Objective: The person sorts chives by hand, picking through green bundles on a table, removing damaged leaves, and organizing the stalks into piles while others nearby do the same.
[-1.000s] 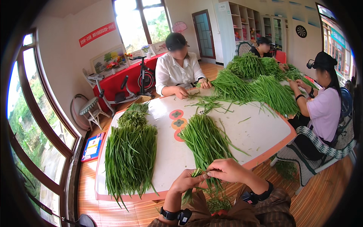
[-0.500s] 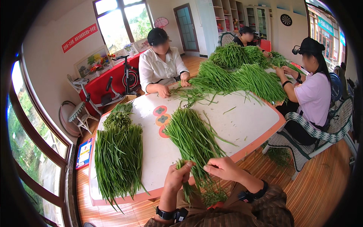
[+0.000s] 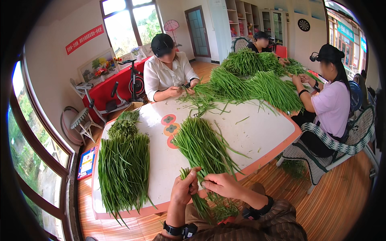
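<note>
My left hand (image 3: 185,187) is closed around a small bunch of garlic chives (image 3: 200,206), its leaves hanging below the fist over my lap. Right beside it, my right hand (image 3: 222,185) has thumb and forefinger pinched together at the bunch's side; whatever lies between the fingertips is too small to make out. Just beyond both hands, a loose pile of chives (image 3: 203,142) rests on the white table (image 3: 165,176). A longer, neatly laid pile (image 3: 124,172) lies at the table's left, its leaf tips hanging over the near edge.
Across the table sits a person in white (image 3: 171,76), handling stalks. At the right, a person in pink (image 3: 331,100) works beside large chive heaps (image 3: 267,90); another person (image 3: 260,42) sits farther back. A woven chair (image 3: 337,140) stands right. Trimmings fill a container (image 3: 225,211) below my hands.
My right hand has moved left, up to the bunch in my left hand. The person in white has brought both hands together over the stalks.
</note>
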